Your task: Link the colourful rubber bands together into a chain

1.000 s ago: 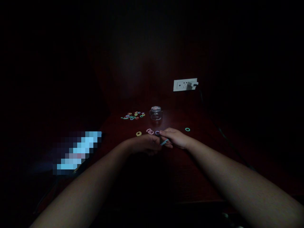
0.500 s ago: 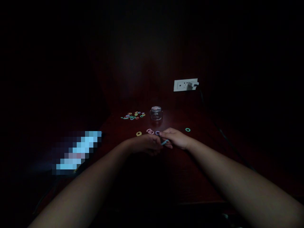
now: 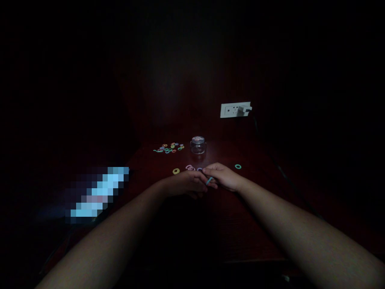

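Pale-blue band (image 3: 209, 181), long axis slanting away and rightward, pinched narrowly between both hands (image 3: 223, 176)

Very dim, near-black at upper left and right. Brightest at left on a slanted, pale-blue glowing rectangle (image 3: 99, 195), coarsely pixelated. Darker over the bare left hand (image 3: 187, 183) than the bare right hand (image 3: 224, 176); deeply shadowed at lower centre.
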